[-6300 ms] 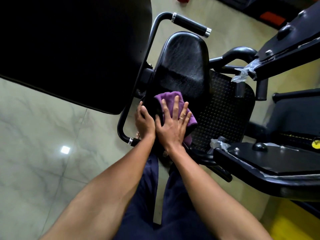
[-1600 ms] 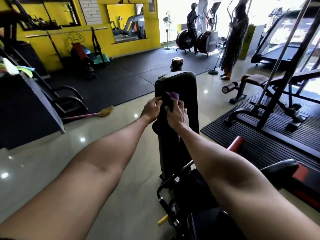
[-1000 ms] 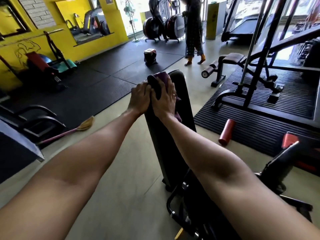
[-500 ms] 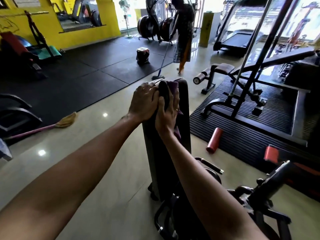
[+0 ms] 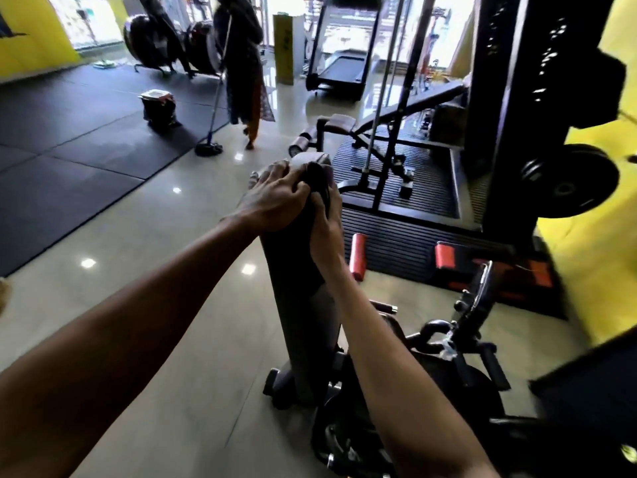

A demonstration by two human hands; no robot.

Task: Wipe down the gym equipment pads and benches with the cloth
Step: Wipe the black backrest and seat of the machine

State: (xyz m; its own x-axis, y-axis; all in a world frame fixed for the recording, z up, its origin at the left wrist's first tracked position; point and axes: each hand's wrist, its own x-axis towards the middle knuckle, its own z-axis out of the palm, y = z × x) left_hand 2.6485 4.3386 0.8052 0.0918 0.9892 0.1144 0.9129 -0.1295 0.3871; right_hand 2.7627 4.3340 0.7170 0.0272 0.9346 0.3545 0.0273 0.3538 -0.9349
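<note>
The left hand [image 5: 275, 198] clasps the pad [image 5: 303, 305] top to steady it while the right hand [image 5: 325, 229] grips the cloth [image 5: 326, 172] for wiping.

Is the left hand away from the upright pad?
No, the left hand grips the top of the pad, beside the right hand holding the cloth.
</note>
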